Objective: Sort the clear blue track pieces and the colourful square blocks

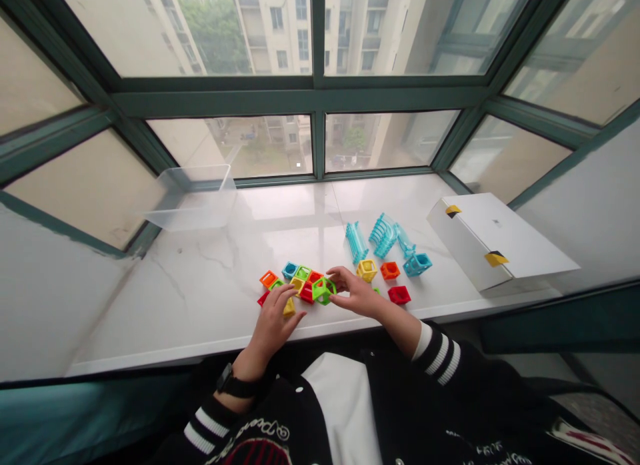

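A cluster of hollow plastic cube pieces in orange, blue, green, red and yellow [299,279] lies near the front edge of a white marble windowsill [210,285]. My left hand [274,317] rests on the cluster's left side, fingers curled over a yellow piece [289,308]. My right hand [356,293] pinches a green cube [323,290] at the cluster's right end. Loose cubes lie to the right: a yellow cube [367,270], an orange cube [390,270], a red cube [399,294] and a light-blue cube [418,264].
Light-blue curved track pieces [384,234] lie behind the loose cubes. A white cardboard box with yellow corner tabs [495,242] sits at the right. A clear plastic bin [193,197] stands at the back left by the window.
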`<state>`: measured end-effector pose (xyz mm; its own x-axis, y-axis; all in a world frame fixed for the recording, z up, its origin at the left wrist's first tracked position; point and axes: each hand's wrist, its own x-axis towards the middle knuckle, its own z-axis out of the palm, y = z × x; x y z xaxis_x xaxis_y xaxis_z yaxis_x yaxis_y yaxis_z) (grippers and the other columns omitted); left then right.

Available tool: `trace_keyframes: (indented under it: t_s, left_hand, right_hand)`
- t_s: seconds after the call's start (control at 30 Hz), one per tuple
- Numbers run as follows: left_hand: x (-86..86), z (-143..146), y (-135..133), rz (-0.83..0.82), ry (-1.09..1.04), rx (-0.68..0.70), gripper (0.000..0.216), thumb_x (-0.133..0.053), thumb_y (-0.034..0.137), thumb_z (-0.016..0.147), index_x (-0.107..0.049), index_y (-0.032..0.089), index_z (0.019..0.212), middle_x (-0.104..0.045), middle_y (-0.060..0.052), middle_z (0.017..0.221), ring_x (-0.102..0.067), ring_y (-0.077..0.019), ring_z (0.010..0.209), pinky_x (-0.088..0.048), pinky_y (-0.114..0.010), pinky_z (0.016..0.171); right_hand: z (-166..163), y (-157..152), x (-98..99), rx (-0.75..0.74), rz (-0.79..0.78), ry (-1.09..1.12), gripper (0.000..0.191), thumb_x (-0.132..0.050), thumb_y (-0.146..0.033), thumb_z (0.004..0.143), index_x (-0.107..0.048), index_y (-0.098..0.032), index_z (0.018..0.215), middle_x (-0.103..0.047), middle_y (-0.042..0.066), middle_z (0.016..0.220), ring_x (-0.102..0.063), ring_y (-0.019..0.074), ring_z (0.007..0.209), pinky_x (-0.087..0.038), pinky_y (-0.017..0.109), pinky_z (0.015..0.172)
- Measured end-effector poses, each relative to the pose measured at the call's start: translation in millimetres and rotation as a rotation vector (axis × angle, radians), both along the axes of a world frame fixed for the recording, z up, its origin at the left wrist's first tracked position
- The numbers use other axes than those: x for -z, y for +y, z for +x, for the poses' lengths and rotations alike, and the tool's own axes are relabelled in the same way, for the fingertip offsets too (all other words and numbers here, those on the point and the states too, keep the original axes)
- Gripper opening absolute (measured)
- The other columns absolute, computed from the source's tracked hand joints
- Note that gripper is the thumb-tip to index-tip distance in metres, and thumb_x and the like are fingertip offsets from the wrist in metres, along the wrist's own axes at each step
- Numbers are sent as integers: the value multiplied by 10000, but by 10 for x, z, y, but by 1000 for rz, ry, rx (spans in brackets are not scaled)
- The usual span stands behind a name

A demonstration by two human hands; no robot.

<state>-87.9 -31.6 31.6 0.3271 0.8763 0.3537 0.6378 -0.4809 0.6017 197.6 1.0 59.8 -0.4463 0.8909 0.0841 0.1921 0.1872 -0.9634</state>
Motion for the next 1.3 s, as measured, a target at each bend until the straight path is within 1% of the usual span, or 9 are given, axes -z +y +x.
trace_keyframes:
  t_s: [0.07, 0.2, 0.37, 0.5, 0.63, 0.87, 1.0, 1.17, 1.3]
  left_hand:
    - [-96, 72, -13, -18, -63, 31, 484, -694, 388, 968, -557, 248, 1411, -612, -138, 1454, -562, -322, 1388, -456, -548, 1190]
    - [-208, 256, -12, -158, -240, 66, 540, -685, 381, 982, -507, 270, 1480, -610, -129, 1474, -577, -316, 1391, -456, -546, 1194]
    - [-206, 526, 14, -464, -546, 112, 662, -782, 423, 906, -475, 256, 1468, -651, -142, 1385, -687, -291, 1223, -563, -504, 1080]
    - [-196, 653, 29, -601, -736, 78, 618, -819, 429, 862, -515, 237, 1365, -704, -115, 1252, -712, -276, 1164, -578, -485, 1049]
    - [-193, 653, 45, -684, -859, 63, 626, -847, 394, 835, -521, 227, 1343, -714, -115, 1240, -705, -266, 1176, -565, -465, 1060]
    - [-240, 655, 40, -751, -952, 94, 628, -857, 364, 829, -522, 228, 1342, -708, -142, 1336, -666, -300, 1292, -528, -495, 1115]
    - [-243, 682, 27, -707, -864, 125, 600, -826, 360, 857, -530, 241, 1365, -707, -130, 1337, -659, -292, 1298, -535, -498, 1110]
    - [-222, 718, 60, -466, -555, 103, 535, -785, 334, 889, -579, 281, 1380, -651, -101, 1367, -672, -257, 1211, -583, -458, 1025]
    - [-264, 820, 101, -304, -448, 159, 508, -765, 273, 898, -610, 304, 1382, -644, -83, 1310, -682, -226, 1128, -598, -425, 978]
  right_hand:
    - [21, 9, 1, 1, 66, 36, 560, -757, -259, 872, -535, -238, 1386, -695, 77, 1217, -724, 192, 1054, -604, 386, 992]
    - [35, -9, -82, 11, 256, 20, 482, -739, -234, 883, -626, -243, 1352, -680, 87, 1249, -694, 220, 1135, -599, 393, 1006]
    - [10, -101, -204, 60, 448, -74, 478, -737, -178, 890, -641, -267, 1350, -694, 90, 1255, -669, 249, 1185, -567, 436, 1053]
    - [18, -137, -211, 48, 512, -133, 492, -738, -192, 915, -629, -288, 1385, -678, 99, 1285, -655, 259, 1211, -555, 458, 1075]
    - [40, -141, -204, 55, 428, -82, 555, -738, -256, 935, -566, -294, 1462, -629, 109, 1356, -647, 256, 1226, -583, 451, 1045]
    - [-12, -136, -93, 115, 99, -43, 586, -732, -367, 935, -528, -237, 1469, -657, 116, 1276, -721, 201, 973, -651, 391, 862]
    - [-15, -120, -32, 135, 50, -51, 530, -746, -372, 921, -585, -226, 1404, -693, 99, 1227, -723, 187, 914, -643, 373, 850]
    - [90, -136, -13, 150, 105, -45, 453, -749, -320, 902, -632, -244, 1333, -677, 89, 1227, -723, 196, 938, -639, 372, 867]
    - [236, -199, -31, 188, 184, -82, 479, -766, -289, 877, -643, -260, 1339, -652, 89, 1230, -708, 205, 972, -630, 370, 874]
